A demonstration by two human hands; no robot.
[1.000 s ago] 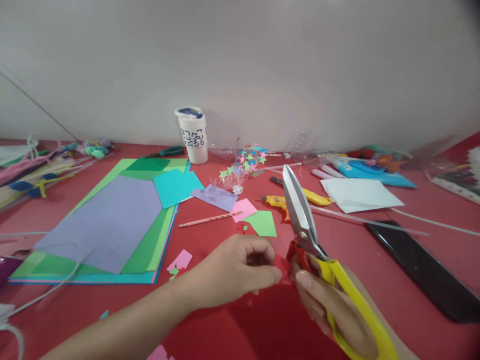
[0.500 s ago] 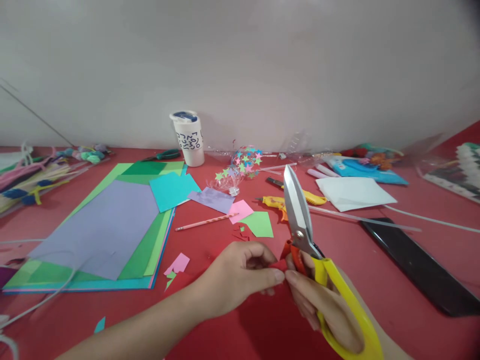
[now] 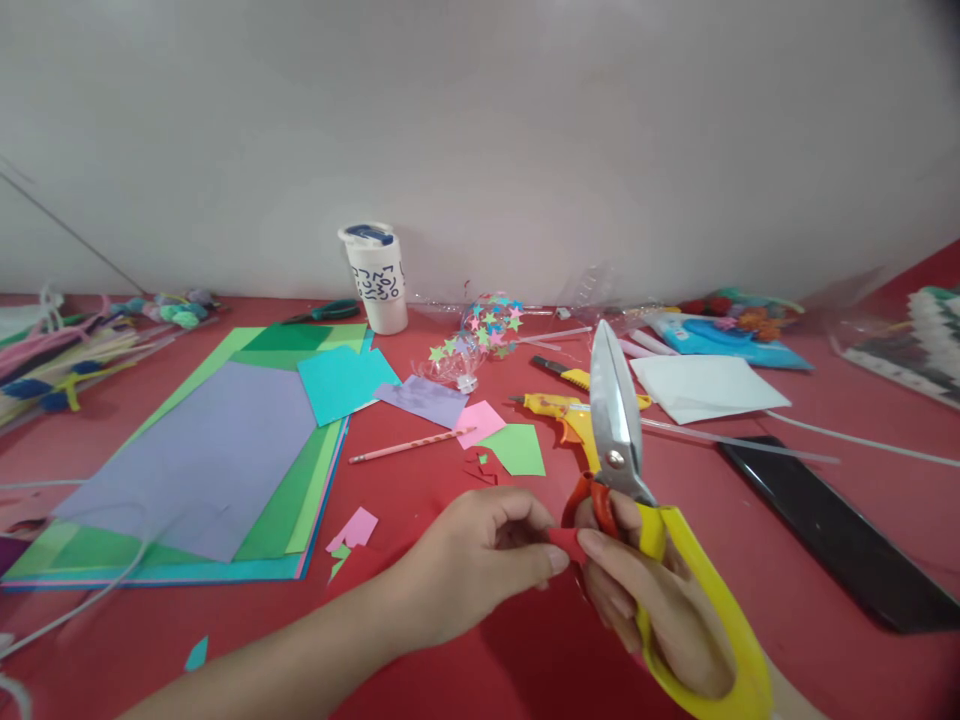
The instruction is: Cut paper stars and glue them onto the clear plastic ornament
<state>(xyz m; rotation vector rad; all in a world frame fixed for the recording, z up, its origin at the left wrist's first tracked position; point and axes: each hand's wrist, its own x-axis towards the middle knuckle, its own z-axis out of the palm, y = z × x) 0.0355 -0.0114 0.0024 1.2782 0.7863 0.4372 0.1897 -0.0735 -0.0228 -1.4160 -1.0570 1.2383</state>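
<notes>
My left hand (image 3: 480, 560) pinches a small piece of red paper (image 3: 568, 543) between thumb and fingers. At the other end of that paper, the thumb and fingertips of my right hand (image 3: 660, 610) press on it too. Scissors (image 3: 616, 420) with yellow and red handles hang in my right hand, their closed blades pointing up and away. Beneath my hands is red material that blends with the red tabletop (image 3: 420, 500), so its outline is hard to make out. Small red offcuts (image 3: 482, 472) lie just beyond my left hand.
Coloured paper sheets (image 3: 210, 450) are stacked at left, near a striped pencil (image 3: 412, 445). A white cup (image 3: 379, 285) stands at the back. A yellow glue gun (image 3: 555, 405), a box cutter (image 3: 559, 370), a white packet (image 3: 709, 387) and a black phone-like slab (image 3: 832, 530) lie right.
My right hand and the scissors have shifted slightly right, and the blades stand more upright. The red paper shows more between my fingertips. My left hand has hardly moved.
</notes>
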